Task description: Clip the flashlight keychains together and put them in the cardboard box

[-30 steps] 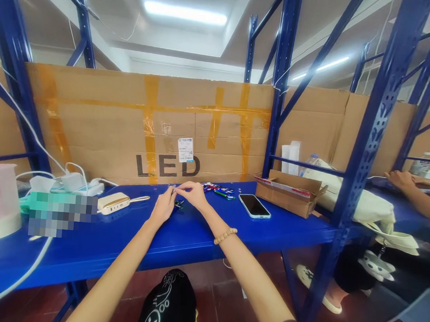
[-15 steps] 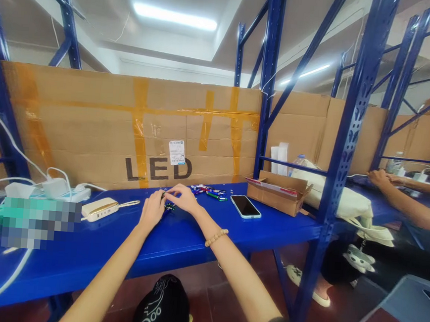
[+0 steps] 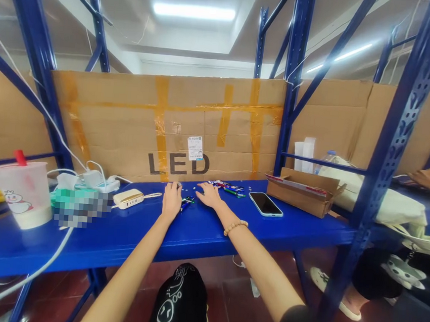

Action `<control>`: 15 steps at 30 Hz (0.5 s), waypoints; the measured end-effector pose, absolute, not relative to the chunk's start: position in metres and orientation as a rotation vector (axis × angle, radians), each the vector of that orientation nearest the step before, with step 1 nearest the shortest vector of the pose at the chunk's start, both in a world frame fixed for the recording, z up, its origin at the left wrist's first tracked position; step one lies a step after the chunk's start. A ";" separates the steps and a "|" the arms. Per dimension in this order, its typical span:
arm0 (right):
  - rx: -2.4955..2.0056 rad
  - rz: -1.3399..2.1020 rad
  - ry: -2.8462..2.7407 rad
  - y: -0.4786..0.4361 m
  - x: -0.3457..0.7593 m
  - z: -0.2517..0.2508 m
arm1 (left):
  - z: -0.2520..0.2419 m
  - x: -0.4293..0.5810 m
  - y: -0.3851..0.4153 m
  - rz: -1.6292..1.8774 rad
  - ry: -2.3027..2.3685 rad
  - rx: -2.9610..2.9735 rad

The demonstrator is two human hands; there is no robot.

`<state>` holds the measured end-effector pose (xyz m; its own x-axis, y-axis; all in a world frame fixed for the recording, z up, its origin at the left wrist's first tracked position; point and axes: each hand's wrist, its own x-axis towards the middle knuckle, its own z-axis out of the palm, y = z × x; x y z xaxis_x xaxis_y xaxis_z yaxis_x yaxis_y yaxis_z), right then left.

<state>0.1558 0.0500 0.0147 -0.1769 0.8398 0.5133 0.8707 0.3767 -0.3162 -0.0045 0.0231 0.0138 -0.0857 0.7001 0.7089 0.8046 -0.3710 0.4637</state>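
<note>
Both hands are resting palm-down on the blue metal shelf (image 3: 81, 249). Left hand (image 3: 170, 202) is lying flat with its fingers (image 3: 171, 190) extended forward, tips at a tiny metal bit; the view is too coarse to say if it's pinching that, so possibly closed on it, can't tell. Right hand (image 3: 208, 195) is open, fingers stretched out flat and gripping nothing (bead bracelet (image 3: 235, 227) sitting on that wrist). A small blue-and-metal clip keychain (image 3: 186, 203) is lying between the hands, apparently touching neither. A colourful cluster of similar keychains (image 3: 225, 186) is sitting just ahead of the right hand, with tiny bits scattered around it. To the right, a phone (image 3: 265, 204) is lying face-up beside an open cardboard box (image 3: 303, 197). To the left, a power bank (image 3: 128, 199) is sitting near a power strip (image 3: 103, 186). Far right, a co-worker's hand (image 3: 424, 177) is resting on the next shelf.
</note>
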 end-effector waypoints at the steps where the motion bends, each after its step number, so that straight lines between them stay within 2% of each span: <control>1: -1.460 -0.097 -2.091 0.053 0.152 0.013 | 0.014 -0.004 0.023 -1.460 -1.684 -2.061; 15: -1.506 -0.385 -2.359 0.080 0.132 0.015 | 0.013 -0.004 0.018 -1.345 -1.616 -2.187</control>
<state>0.1324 0.0803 0.0148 -0.3959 0.8260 0.4013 0.9107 0.4093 0.0560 -0.0042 0.0178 0.0127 0.0424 0.7180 0.6947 0.8137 -0.4283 0.3931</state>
